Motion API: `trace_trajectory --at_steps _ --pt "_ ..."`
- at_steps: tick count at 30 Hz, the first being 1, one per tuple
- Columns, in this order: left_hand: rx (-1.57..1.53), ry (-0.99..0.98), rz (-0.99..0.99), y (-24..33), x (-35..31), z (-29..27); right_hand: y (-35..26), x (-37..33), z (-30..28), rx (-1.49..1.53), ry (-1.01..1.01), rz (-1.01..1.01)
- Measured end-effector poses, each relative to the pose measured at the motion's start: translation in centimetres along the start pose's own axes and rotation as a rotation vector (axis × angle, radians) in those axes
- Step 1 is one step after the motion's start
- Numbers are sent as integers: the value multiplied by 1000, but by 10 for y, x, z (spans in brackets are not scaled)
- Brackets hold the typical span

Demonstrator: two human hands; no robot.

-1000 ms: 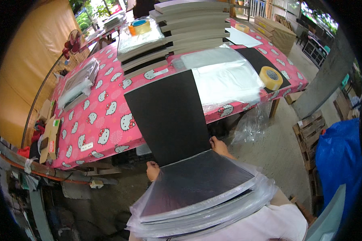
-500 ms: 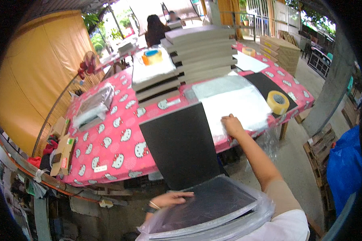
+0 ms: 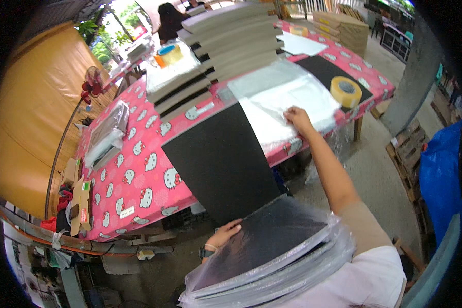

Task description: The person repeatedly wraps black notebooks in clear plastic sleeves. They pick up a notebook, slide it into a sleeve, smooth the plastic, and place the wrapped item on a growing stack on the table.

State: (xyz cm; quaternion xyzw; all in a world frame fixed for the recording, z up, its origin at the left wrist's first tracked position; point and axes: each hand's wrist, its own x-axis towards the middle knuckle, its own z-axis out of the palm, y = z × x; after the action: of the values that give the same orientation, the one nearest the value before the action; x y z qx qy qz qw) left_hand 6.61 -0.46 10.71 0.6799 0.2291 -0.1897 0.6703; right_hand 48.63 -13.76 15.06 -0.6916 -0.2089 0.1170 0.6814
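My left hand (image 3: pixel 225 235) is at the upper left edge of a stack of plastic-wrapped black boards (image 3: pixel 272 241) held against my body. Its fingers look bent over that edge; their undersides are hidden. A bare black board (image 3: pixel 218 159) stands tilted between the stack and the table edge, just beyond my left hand. My right hand (image 3: pixel 298 121) is over the table with fingertips pinched on a clear plastic bag (image 3: pixel 272 97). The bag lies among white, glossy plastic sheets.
A pink patterned cloth covers the table (image 3: pixel 154 169). Tall board stacks (image 3: pixel 236 46) rise at its back. A tape roll (image 3: pixel 345 92) sits on another black board (image 3: pixel 321 69) at right. Wrapped packs (image 3: pixel 108 131) lie at left. Beyond are a seated person (image 3: pixel 170 21) and a concrete post (image 3: pixel 416 77).
My left hand has moved up to the wrapped stack's corner, its fingers now more bent. My right hand has lifted slightly, drawing at the plastic. The view has shifted, so the table appears farther left.
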Motion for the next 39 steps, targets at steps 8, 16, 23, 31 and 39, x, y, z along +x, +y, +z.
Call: trace_trajectory --at_steps 8,16,23,31,39 --pt "108 97 51 -5 0 -2 -15 -5 5 118 30 90" --pt "149 131 68 -18 8 -6 -11 0 -2 127 70 131" --pt "142 147 89 -25 10 -7 -10 2 -14 561 76 231" --pt "146 187 111 -34 10 -8 -17 9 -1 358 303 200" --pt "122 488 315 -8 -8 -13 -212 37 3 -315 628 -939"
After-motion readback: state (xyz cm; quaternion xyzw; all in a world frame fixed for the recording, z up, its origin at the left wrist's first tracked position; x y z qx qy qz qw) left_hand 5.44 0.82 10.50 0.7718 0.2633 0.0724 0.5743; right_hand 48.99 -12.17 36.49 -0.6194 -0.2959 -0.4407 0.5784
